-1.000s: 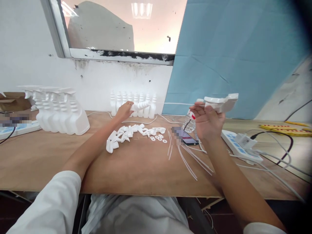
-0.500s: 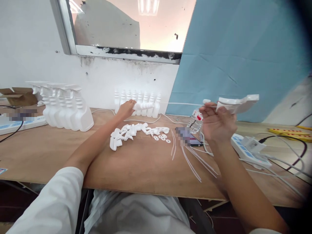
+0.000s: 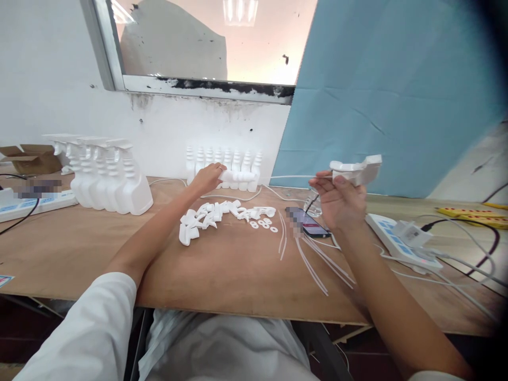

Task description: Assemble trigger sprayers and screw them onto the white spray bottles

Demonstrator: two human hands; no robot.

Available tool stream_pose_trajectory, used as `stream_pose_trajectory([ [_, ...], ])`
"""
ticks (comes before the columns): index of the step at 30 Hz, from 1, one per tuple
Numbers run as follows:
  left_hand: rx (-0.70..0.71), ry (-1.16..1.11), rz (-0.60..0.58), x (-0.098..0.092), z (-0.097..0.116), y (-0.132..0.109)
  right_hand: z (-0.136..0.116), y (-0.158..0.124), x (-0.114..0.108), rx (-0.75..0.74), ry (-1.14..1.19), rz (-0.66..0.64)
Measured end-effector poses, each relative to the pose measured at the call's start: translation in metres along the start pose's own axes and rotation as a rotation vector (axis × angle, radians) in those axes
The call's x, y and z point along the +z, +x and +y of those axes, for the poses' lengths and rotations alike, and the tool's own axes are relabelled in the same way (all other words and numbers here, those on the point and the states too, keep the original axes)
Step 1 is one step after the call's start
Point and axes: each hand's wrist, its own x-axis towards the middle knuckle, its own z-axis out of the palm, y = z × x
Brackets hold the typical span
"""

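My left hand (image 3: 209, 178) is closed around a white plastic bottle (image 3: 241, 177), tipped on its side with its ribbed neck toward the right. My right hand (image 3: 342, 200) grips a white trigger spray head (image 3: 357, 170) between thumb and fingers. From the head a thin white tube (image 3: 297, 176) runs left toward the bottle's mouth. Whether the tube's tip is inside the mouth I cannot tell against the bright wall. Behind my left hand stands a row of similar white bottles (image 3: 254, 165).
White trigger parts (image 3: 214, 212) and small white rings (image 3: 262, 224) lie mid-table. Loose tubes (image 3: 311, 267) lie near a phone (image 3: 313, 226) and a clear bottle (image 3: 313, 205). Bottles with spray heads (image 3: 133, 190) stand left. A power strip (image 3: 400, 246) with cables lies right.
My right hand has moved left with the spray head, bringing the head and tube closer to the tipped bottle. My left hand has shifted slightly right and stays on the bottle.
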Motion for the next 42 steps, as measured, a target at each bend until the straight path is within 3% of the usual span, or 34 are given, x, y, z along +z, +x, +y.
stream_pose_trajectory([
  [7,0.229,-0.347,-0.151,-0.034,0.036,-0.002,0.017,-0.004,0.015,0.126,-0.121,-0.042],
  [13,0.324,-0.557,-0.375,-0.065,0.077,-0.018,0.019,-0.012,0.064,0.163,-0.017,-0.169],
  [18,0.277,-0.579,-0.564,-0.080,0.081,-0.023,0.018,-0.023,0.098,0.327,0.049,-0.321],
  [20,0.268,-0.621,-0.492,-0.088,0.073,-0.022,0.022,-0.025,0.105,0.334,0.048,-0.303],
  [25,0.299,-0.855,-0.079,-0.121,0.054,-0.028,0.037,-0.028,0.118,0.349,0.053,-0.275],
  [30,0.243,-0.798,0.128,-0.141,0.059,-0.041,0.042,-0.033,0.130,0.372,0.056,-0.321],
  [33,0.210,-0.808,0.173,-0.142,0.060,-0.043,0.042,-0.038,0.131,0.380,0.108,-0.385],
  [36,0.212,-0.877,0.129,-0.139,0.056,-0.042,0.045,-0.040,0.127,0.385,0.179,-0.430],
  [42,0.213,-0.990,0.053,-0.133,0.047,-0.036,0.048,-0.037,0.123,0.407,0.145,-0.374],
])
